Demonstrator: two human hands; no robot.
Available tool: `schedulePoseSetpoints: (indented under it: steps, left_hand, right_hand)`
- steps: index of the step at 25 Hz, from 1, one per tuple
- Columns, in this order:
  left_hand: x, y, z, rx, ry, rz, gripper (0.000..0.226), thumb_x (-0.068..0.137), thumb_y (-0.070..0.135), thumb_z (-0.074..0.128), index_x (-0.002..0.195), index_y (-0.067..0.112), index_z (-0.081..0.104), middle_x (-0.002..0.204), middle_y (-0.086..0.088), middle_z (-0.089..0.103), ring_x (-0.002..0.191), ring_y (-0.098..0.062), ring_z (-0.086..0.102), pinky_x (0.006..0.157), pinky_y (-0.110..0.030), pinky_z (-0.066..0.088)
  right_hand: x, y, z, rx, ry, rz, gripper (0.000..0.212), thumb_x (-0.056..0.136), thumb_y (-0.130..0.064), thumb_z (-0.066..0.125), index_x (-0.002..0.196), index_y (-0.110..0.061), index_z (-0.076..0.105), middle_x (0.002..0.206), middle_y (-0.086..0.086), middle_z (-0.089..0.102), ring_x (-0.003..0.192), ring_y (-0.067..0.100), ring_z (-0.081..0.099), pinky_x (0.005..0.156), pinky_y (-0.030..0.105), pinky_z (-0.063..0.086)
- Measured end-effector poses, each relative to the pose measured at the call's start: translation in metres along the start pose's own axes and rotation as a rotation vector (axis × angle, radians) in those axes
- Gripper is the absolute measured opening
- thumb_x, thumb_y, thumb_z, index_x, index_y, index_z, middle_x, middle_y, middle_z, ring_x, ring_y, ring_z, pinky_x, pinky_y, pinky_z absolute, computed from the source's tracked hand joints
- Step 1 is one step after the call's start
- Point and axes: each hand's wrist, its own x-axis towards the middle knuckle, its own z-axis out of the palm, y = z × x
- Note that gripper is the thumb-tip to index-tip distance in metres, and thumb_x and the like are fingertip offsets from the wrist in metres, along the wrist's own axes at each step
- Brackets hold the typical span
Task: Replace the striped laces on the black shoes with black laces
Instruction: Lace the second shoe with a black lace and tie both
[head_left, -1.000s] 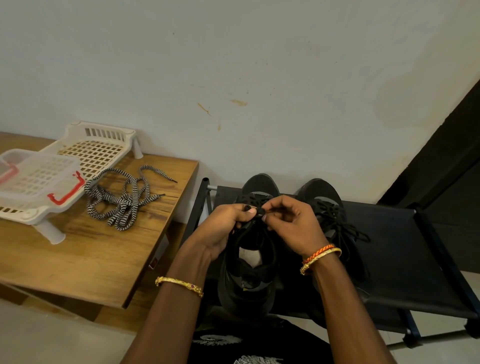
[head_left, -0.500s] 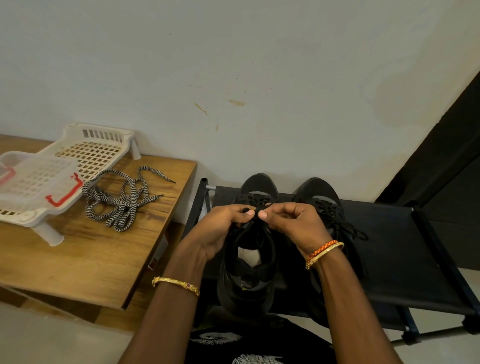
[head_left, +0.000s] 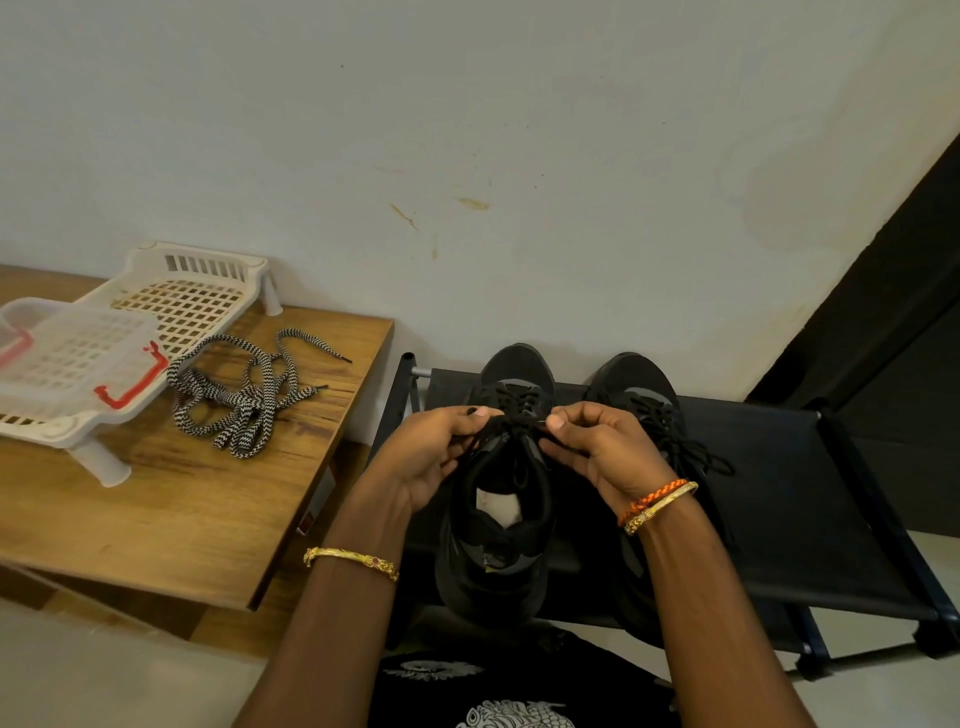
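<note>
Two black shoes stand side by side on a black fabric rack (head_left: 779, 519). The left shoe (head_left: 498, 540) has a black lace (head_left: 514, 410) threaded through its eyelets. My left hand (head_left: 436, 457) pinches one end of that lace at the shoe's left side. My right hand (head_left: 597, 447) pinches the other end at the right side. The right shoe (head_left: 639, 384) sits behind my right hand, its black lace (head_left: 696, 457) tied and hanging to the right. The striped black-and-white laces (head_left: 244, 400) lie in a loose heap on the wooden table (head_left: 156, 519).
A white plastic lattice tray (head_left: 197, 301) and a clear lidded box with red clips (head_left: 72, 353) stand at the table's far left. A pale wall rises close behind the rack. A dark panel slants down at the right edge.
My hands have drawn apart sideways, from nearly touching over the shoe's tongue to a gap with the black lace stretched between them. The camera view shifted slightly.
</note>
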Motion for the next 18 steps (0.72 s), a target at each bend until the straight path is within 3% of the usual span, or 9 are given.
schedulePoseSetpoints:
  steps: [4,7,11,16,18]
  left_hand:
    - [0.000,-0.001,0.004,0.010,0.133,-0.057,0.017,0.094,0.011,0.052,0.086,0.014,0.067,0.054,0.006,0.057,0.048,-0.003,0.051,0.039,-0.014,0.038]
    - [0.001,-0.001,0.008,0.026,0.183,-0.056,0.023,0.095,0.009,0.049,0.077,0.012,0.063,0.037,0.010,0.047,0.030,0.000,0.042,0.031,-0.013,0.032]
    - [0.000,-0.001,0.010,-0.005,0.194,-0.070,0.022,0.096,0.007,0.047,0.084,0.009,0.065,0.035,0.008,0.049,0.027,0.000,0.044,0.030,-0.012,0.032]
    - [-0.001,-0.001,0.014,-0.070,0.210,-0.048,0.023,0.096,0.004,0.046,0.084,0.005,0.065,0.034,0.007,0.050,0.026,0.000,0.044,0.029,-0.010,0.031]
    - [0.000,-0.004,0.013,-0.059,0.214,-0.005,0.021,0.096,0.007,0.048,0.086,0.005,0.067,0.043,0.005,0.058,0.034,-0.002,0.052,0.034,-0.013,0.038]
  right_hand:
    - [-0.003,0.001,0.000,0.128,0.090,0.107,0.018,0.089,0.012,0.050,0.075,0.004,0.057,0.086,0.014,0.058,0.083,0.020,0.061,0.062,0.020,0.058]
    - [-0.005,0.002,0.004,0.147,0.143,0.124,0.022,0.091,0.013,0.046,0.073,0.003,0.055,0.087,0.016,0.056,0.082,0.021,0.060,0.061,0.021,0.058]
    - [-0.008,0.005,0.008,0.145,0.193,0.092,0.029,0.091,0.013,0.045,0.066,0.001,0.053,0.080,0.013,0.054,0.078,0.020,0.059,0.059,0.021,0.058]
    - [-0.002,0.012,0.013,0.116,0.267,0.071,0.021,0.092,0.009,0.049,0.072,0.001,0.052,0.085,0.014,0.056,0.082,0.020,0.060,0.060,0.019,0.057]
    - [-0.001,0.016,0.014,0.044,0.288,0.024,0.021,0.091,0.005,0.053,0.071,-0.001,0.051,0.083,0.012,0.060,0.085,0.020,0.064,0.069,0.026,0.059]
